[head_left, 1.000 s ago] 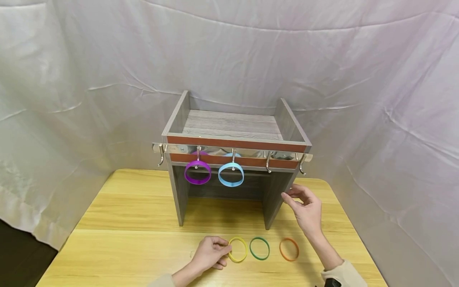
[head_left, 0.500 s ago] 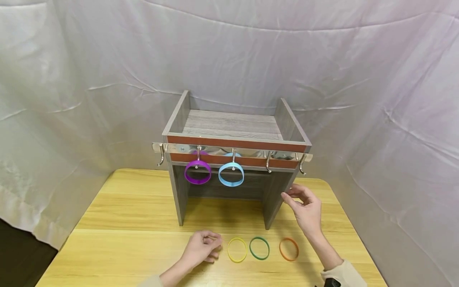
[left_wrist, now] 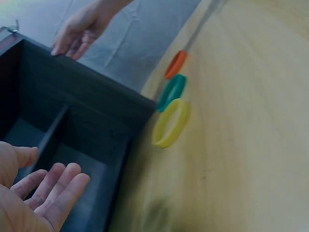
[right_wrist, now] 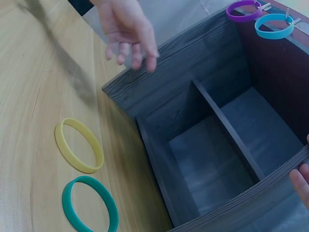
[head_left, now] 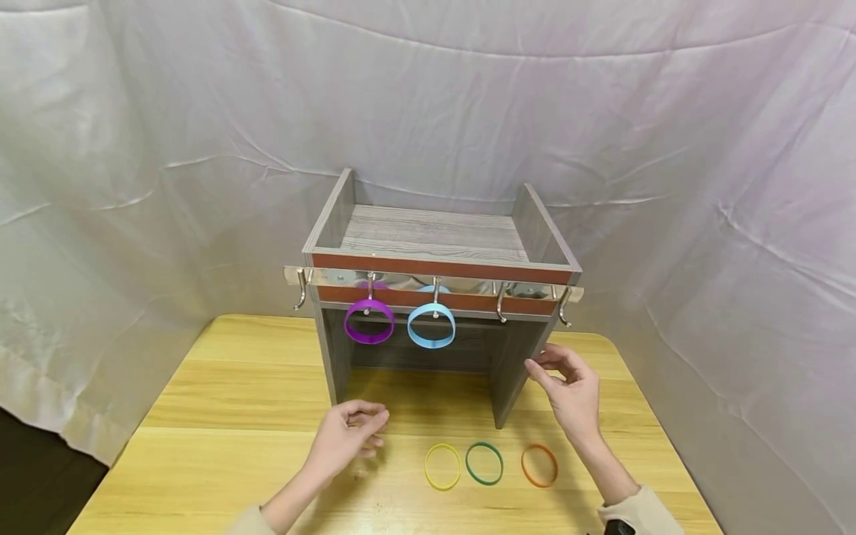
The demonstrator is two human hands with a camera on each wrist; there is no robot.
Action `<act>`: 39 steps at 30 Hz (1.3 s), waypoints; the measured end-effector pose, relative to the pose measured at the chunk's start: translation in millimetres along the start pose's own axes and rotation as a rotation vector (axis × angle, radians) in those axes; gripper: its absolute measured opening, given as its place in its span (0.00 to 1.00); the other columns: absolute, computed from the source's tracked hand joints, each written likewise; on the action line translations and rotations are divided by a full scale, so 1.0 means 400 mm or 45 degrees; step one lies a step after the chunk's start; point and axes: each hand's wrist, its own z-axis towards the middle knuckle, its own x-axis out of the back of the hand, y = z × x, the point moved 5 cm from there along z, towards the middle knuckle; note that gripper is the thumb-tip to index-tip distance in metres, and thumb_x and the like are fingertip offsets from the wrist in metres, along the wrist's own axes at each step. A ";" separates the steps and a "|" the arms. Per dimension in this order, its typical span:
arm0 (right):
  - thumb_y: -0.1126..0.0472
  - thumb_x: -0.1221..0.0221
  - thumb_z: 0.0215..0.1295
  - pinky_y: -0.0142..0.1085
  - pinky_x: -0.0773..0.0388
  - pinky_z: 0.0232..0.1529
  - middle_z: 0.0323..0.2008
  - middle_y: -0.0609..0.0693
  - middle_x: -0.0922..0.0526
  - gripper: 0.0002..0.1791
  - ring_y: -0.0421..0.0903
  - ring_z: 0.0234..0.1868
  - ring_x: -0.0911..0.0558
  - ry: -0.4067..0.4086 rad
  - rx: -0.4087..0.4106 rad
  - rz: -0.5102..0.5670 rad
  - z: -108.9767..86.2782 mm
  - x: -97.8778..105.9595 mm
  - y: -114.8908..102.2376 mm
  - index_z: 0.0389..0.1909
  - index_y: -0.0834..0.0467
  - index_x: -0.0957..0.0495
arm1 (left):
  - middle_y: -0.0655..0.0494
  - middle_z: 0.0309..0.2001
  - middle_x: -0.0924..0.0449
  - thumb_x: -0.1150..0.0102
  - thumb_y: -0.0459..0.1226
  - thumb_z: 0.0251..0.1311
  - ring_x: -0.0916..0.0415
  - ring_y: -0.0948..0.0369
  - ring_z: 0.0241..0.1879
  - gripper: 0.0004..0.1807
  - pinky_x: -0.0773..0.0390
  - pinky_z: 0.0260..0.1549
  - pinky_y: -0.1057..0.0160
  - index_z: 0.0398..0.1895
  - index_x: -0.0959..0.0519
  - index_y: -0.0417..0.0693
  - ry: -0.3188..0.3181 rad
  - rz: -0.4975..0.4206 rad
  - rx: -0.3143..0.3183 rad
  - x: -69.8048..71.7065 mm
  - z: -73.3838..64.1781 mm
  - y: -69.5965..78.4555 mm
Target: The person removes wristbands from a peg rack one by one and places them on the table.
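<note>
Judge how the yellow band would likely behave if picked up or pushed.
The yellow band is probably light, being a thin open ring. Its slim wall may flex when pinched, though the material can't be confirmed. Lying flat on the table, it would likely slide rather than roll.

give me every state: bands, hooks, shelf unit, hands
Purple band, hanging on a hook
Light blue band, hanging on a hook
Yellow band, lying on the table
Green band, lying on the table
Orange band, lying on the table
Hooks, two occupied, three bare
Shelf unit, standing upright
Left hand, relaxed, holding nothing
Right hand, gripping the shelf unit's edge
</note>
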 end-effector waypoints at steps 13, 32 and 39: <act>0.83 0.32 0.57 0.24 0.10 0.34 0.33 0.43 0.12 0.16 0.34 0.35 0.14 0.006 -0.021 -0.050 -0.003 0.001 -0.001 0.47 0.77 0.20 | 0.52 0.40 0.09 0.32 0.37 0.69 0.10 0.58 0.33 0.19 0.05 0.36 0.57 0.58 0.19 0.34 0.096 -0.063 -0.115 0.082 -0.012 0.137; 0.83 0.32 0.58 0.25 0.09 0.34 0.33 0.43 0.12 0.15 0.35 0.34 0.13 -0.009 0.015 -0.029 0.000 0.000 -0.001 0.47 0.77 0.20 | 0.71 0.39 0.09 0.37 0.31 0.72 0.09 0.66 0.34 0.16 0.06 0.36 0.61 0.57 0.20 0.29 0.204 -0.020 -0.584 0.156 -0.017 0.308; 0.83 0.32 0.57 0.25 0.10 0.33 0.32 0.43 0.12 0.15 0.35 0.34 0.13 -0.012 0.007 -0.045 0.000 0.001 -0.002 0.46 0.76 0.19 | 0.71 0.40 0.09 0.36 0.32 0.72 0.08 0.63 0.36 0.18 0.06 0.37 0.61 0.60 0.21 0.28 0.192 -0.042 -0.588 0.148 -0.004 0.328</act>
